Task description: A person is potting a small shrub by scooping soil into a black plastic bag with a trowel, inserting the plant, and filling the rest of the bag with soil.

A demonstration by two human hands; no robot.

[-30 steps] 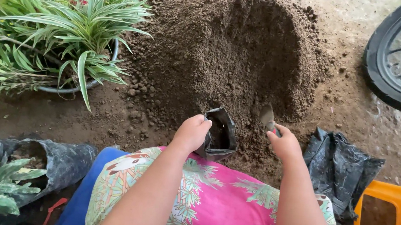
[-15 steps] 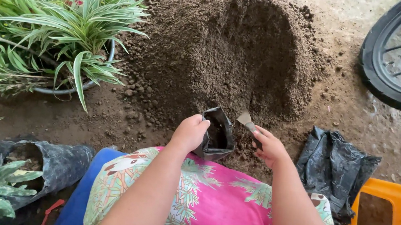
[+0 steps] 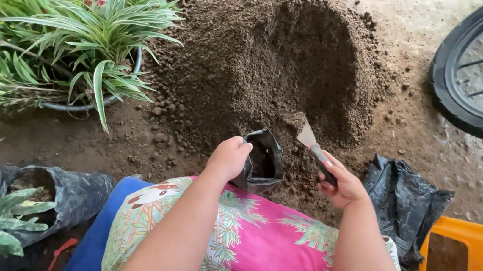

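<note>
Bare dirt ground (image 3: 133, 142) carries a soil heap (image 3: 280, 56). At its foot, the left hand (image 3: 228, 158) pinches the rim of a small black grow bag (image 3: 262, 164), while the right hand (image 3: 341, 182) is closed around a trowel (image 3: 312, 144) just right of the bag, blade tilted up.

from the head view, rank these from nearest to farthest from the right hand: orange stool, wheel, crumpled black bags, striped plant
1. crumpled black bags, just right of the right hand
2. orange stool, lower right
3. wheel, upper right
4. striped plant, far left
</note>
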